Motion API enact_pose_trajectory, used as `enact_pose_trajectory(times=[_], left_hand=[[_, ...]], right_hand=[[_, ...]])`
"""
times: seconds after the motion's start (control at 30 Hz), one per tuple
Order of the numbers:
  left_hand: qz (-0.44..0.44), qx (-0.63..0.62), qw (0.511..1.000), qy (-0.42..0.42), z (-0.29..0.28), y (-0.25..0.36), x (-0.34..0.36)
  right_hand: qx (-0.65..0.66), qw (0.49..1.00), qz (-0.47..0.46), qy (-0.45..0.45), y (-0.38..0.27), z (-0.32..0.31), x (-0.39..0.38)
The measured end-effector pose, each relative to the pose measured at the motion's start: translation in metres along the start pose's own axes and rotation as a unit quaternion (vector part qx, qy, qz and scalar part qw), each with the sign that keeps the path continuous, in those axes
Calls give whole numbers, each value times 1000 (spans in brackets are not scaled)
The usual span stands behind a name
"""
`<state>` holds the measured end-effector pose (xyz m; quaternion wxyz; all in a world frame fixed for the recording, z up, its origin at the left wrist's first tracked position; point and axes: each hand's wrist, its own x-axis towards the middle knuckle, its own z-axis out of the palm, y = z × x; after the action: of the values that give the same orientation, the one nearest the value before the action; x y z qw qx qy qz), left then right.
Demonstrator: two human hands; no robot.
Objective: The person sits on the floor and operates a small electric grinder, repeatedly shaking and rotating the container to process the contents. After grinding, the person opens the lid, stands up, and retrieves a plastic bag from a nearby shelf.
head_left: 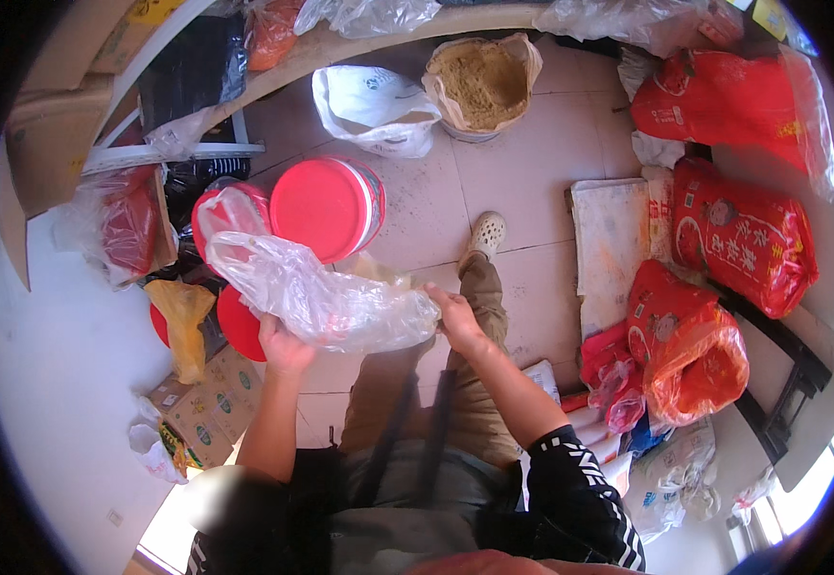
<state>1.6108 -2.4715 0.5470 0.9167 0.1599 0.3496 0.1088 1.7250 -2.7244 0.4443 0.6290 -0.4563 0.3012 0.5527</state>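
Note:
A long, crumpled clear plastic bag (335,295) stretches between my hands in front of my legs. My left hand (286,343) holds its lower left side, with the fingers partly hidden by the plastic. At the right end, the fingers of my right hand (455,314) are closed on the gathered plastic. The bag's left end lies over the red lids beneath it. A bucket with a red lid (319,206) stands just beyond the bag. Something pale yellowish shows behind the bag near its right end; I cannot tell what it is.
Ahead stand an open white sack (379,110) and a container of tan powder (479,86). Red printed sacks (743,230) line the right side, near an open red sack (700,374). Cardboard boxes (208,407) sit at left. My shoe (487,235) rests on the tiled floor (532,287).

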Motion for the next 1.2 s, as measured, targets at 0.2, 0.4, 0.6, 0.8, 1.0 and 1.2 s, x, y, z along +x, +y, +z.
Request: enact_pose_trajectory(times=[0.2, 0.4, 0.6, 0.8, 1.0, 1.2], left_hand=[[30, 129, 991, -33, -23, 7, -50], [22, 181, 983, 2, -45, -26, -69], [40, 258, 965, 20, -50, -87, -92], [40, 398, 916, 1, -7, -149, -121], [-1, 478, 863, -162, 51, -188, -168], [69, 587, 745, -308, 90, -225, -204]], right_hand=[[-7, 996, 48, 73, 94, -1, 3], [-89, 988, -123, 32, 133, -22, -11], [-114, 958, -227, -136, 106, -29, -76], [-239, 914, -268, -190, 71, -35, -158], [-311, 894, -283, -155, 65, -71, -223], [-224, 936, -255, -98, 61, -107, -262]])
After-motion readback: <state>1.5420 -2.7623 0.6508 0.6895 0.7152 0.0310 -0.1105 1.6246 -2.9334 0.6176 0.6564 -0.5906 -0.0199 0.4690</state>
